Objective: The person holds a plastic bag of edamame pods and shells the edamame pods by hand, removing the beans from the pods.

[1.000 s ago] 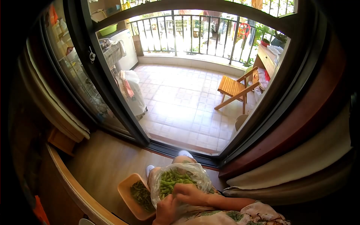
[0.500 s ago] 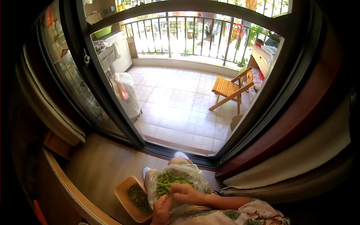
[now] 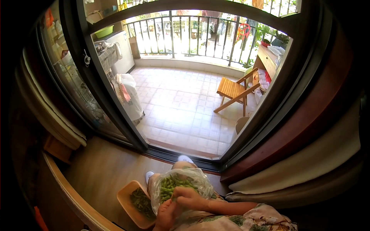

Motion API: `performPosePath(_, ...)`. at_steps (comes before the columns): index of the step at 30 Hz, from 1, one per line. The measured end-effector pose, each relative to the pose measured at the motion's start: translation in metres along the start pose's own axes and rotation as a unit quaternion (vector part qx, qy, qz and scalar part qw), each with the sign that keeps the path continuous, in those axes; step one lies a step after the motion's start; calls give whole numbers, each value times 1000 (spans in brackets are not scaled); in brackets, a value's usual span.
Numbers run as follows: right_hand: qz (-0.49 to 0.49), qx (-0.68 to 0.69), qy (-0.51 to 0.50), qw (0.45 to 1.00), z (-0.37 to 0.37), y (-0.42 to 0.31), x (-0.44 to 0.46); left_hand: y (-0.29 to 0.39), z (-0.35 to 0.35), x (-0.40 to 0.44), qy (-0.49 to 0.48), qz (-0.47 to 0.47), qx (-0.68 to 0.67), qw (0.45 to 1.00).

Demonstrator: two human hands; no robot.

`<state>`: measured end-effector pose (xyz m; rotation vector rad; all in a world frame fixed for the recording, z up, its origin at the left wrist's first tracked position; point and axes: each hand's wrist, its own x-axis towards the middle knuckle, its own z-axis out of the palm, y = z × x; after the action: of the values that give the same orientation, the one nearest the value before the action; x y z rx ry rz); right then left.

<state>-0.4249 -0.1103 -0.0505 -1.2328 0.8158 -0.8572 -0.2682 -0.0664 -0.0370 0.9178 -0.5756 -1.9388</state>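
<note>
A clear plastic bag [image 3: 206, 181] of green bean pods [image 3: 168, 185] rests open on my lap. At its near edge my left hand [image 3: 166, 214] and my right hand [image 3: 189, 198] meet, fingers pinched together. A small bit of green shows between the fingertips, looking like one of the pods; most of it is hidden by the fingers. To the left of the bag, beside my leg, a tan plastic bin [image 3: 125, 194] holds a heap of dark green scraps [image 3: 142, 203].
A sliding door frame [image 3: 185, 156] stands just beyond my feet. Past it, a folding wooden chair [image 3: 233, 89] is on the tiled balcony floor [image 3: 177, 100]. A curved wooden edge [image 3: 71, 192] runs along the left, and a curtain [image 3: 300, 165] hangs at right.
My hands stay together at the bag's near edge; the right hand has shifted very slightly towards the left one. The bag and bin have stayed in place.
</note>
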Motion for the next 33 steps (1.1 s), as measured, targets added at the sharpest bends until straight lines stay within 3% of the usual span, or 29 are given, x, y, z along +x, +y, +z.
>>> performPosePath(2, 21, 43, 8, 999, -1, -5, 0, -1, -2, 1, 49, 15, 169, 984)
performPosePath(4, 10, -4, 5, 1000, -5, 4, 0, 8, 8, -1, 95, 61, 342, 933)
performPosePath(6, 5, -39, 10, 999, -6, 5, -1, 18, 22, -6, 133, 137, 509, 839)
performPosePath(9, -3, -85, 23, 996, -3, -4, -1, 17, 13, -3, 96, 269, 641, 713)
performPosePath(12, -22, -136, 27, 990, 0, -5, -2, 10, 10, -1, 102, 280, 646, 703)
performPosePath(18, -7, -121, 32, 992, 4, -5, -4, 0, 4, -3, 109, 206, 653, 721)
performPosePath(21, 0, -75, 39, 996, 8, -1, -5, -2, 6, -2, 116, 246, 612, 742)
performPosePath(24, -6, -43, 46, 998, 9, 0, -5, 3, 15, -5, 134, 198, 566, 789)
performPosePath(30, -3, -9, 53, 999, 1, 10, -3, 8, 19, 0, 99, 233, 567, 784)
performPosePath(33, -14, -7, 55, 998, -2, 12, -4, 10, 13, 2, 79, 268, 623, 731)
